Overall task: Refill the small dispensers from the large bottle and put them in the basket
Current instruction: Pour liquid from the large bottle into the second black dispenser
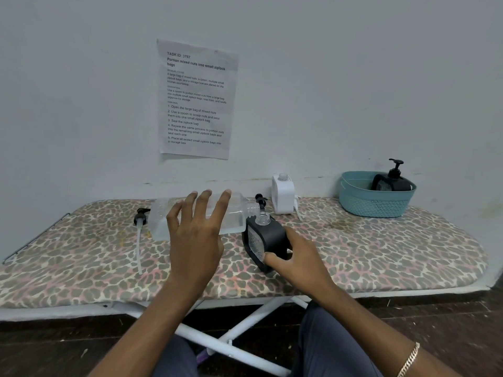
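Leopard-print board [381, 248]: I see one pumped dispenser [392, 182] in basket [373, 202], far right. Left hand [196, 229] spread across tipped large bottle [236, 212], right hand [296, 257] gripping black dispenser [268, 235]; white dispenser [283, 195] uncapped, still to do.

Ironing board [381, 254]: front edge strip and right half are open cover, giving free passage to the basket [362, 202] at the back right corner. Capped dispenser [392, 182] fills the basket's right side.

Centre is blocked by the large bottle [236, 213] and the black dispenser [272, 235].

White dispenser [283, 194] stands at the back edge.

Loose pump [140, 219] lies near the left end.
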{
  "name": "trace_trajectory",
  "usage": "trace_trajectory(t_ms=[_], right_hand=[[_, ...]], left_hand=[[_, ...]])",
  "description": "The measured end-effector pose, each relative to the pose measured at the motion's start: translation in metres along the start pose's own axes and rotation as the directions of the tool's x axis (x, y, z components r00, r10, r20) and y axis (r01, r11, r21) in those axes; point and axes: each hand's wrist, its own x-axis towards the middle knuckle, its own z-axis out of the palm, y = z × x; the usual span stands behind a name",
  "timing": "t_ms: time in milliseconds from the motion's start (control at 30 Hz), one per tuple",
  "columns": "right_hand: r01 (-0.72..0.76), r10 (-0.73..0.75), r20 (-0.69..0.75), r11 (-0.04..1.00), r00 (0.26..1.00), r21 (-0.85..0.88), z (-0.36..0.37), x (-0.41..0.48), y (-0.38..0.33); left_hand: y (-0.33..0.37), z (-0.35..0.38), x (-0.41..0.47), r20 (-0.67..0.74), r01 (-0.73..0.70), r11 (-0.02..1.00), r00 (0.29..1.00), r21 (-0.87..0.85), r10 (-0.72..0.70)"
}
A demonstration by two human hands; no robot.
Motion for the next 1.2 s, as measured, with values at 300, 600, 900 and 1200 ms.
trace_trajectory(t_ms=[300, 600, 900, 1200], right_hand=[[0.004, -0.004, -0.004, 1.0, 1.0, -0.003, 0.0, 0.0, 0.002], [0.006, -0.006, 0.006, 1.0, 1.0, -0.005, -0.001, 0.0, 0.002], [-0.001, 0.001, 0.013, 1.0, 1.0, 0.002, -0.001, -0.001, 0.001], [0.03, -0.03, 0.004, 0.998, 1.0, 0.047, 0.005, -0.006, 0.001]], left_hand=[[-0.017, 0.006, 0.004, 0.052, 0.208, 0.934, 0.978, -0.291, -0.201], [-0.042, 0.013, 0.007, 0.222, 0.511, 0.587, 0.841, -0.628, -0.494], [-0.047, 0.015, 0.004, 0.237, 0.525, 0.529, 0.822, -0.667, -0.517], [-0.043, 0.014, 0.004, 0.246, 0.531, 0.503, 0.814, -0.682, -0.526]])
